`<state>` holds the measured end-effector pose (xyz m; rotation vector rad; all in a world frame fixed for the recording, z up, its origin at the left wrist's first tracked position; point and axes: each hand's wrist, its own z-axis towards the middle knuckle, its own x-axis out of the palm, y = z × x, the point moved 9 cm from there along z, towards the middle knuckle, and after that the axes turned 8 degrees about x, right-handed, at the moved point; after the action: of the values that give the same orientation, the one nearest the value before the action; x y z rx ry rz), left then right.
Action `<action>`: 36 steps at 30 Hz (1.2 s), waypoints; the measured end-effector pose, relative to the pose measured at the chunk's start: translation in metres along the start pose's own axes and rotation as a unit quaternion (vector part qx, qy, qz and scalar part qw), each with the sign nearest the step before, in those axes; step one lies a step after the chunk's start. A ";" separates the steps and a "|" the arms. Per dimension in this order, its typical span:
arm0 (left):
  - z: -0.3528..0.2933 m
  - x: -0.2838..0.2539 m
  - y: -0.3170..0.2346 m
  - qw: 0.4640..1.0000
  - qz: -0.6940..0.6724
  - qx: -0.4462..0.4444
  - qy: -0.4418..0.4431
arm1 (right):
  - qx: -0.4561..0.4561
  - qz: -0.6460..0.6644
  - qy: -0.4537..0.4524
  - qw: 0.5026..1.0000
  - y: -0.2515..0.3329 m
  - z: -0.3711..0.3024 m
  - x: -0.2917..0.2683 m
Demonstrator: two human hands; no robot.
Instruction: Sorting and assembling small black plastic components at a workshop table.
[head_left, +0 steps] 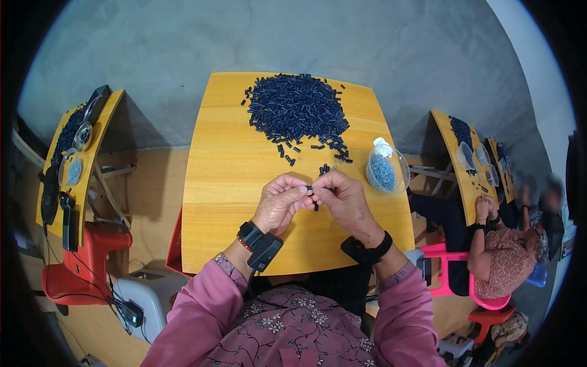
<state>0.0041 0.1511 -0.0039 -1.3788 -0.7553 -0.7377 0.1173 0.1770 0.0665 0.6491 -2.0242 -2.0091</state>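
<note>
The left hand [280, 200] and right hand [340, 197] both pinch one dark piece [309, 188], with a big far heap [296, 107] seemingly left, though how much is done I can't tell.

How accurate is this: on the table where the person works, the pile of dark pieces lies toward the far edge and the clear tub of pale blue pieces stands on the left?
Only the side is wrong: the head view shows the clear tub of pale blue pieces at the right on the table. The pile of dark pieces does lie toward the far edge.
</note>
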 end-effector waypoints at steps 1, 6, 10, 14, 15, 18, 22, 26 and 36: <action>0.000 0.000 0.000 1.000 0.004 0.000 -0.003 | -0.027 -0.053 -0.001 0.998 0.004 0.000 0.000; -0.001 0.000 0.002 0.997 0.070 0.017 0.005 | -0.191 -0.288 -0.027 0.938 0.052 -0.009 0.008; -0.001 0.001 0.002 0.997 0.073 0.019 0.008 | -0.187 -0.297 0.001 0.936 0.056 -0.009 0.010; 0.001 0.000 0.004 0.993 0.112 0.021 0.039 | -0.203 -0.320 0.021 0.925 0.058 -0.011 0.012; 0.001 -0.001 0.004 0.993 0.112 0.021 0.038 | -0.203 -0.320 0.021 0.925 0.059 -0.011 0.011; -0.001 0.003 0.002 0.985 0.153 0.032 0.068 | -0.224 -0.418 0.080 0.877 0.057 -0.012 0.021; -0.003 0.007 0.005 0.996 0.073 -0.016 0.055 | -0.184 -0.318 0.090 0.926 0.056 -0.007 0.012; -0.004 0.008 0.002 0.996 0.074 -0.011 0.050 | -0.111 -0.236 0.073 0.963 0.042 -0.004 0.004; -0.003 0.008 0.004 0.995 0.088 -0.010 0.050 | -0.007 -0.140 0.110 0.984 0.021 0.000 -0.003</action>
<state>0.0119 0.1487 0.0006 -1.3962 -0.5417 -0.6721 0.1162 0.1779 0.0875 1.1556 -1.8743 -1.9862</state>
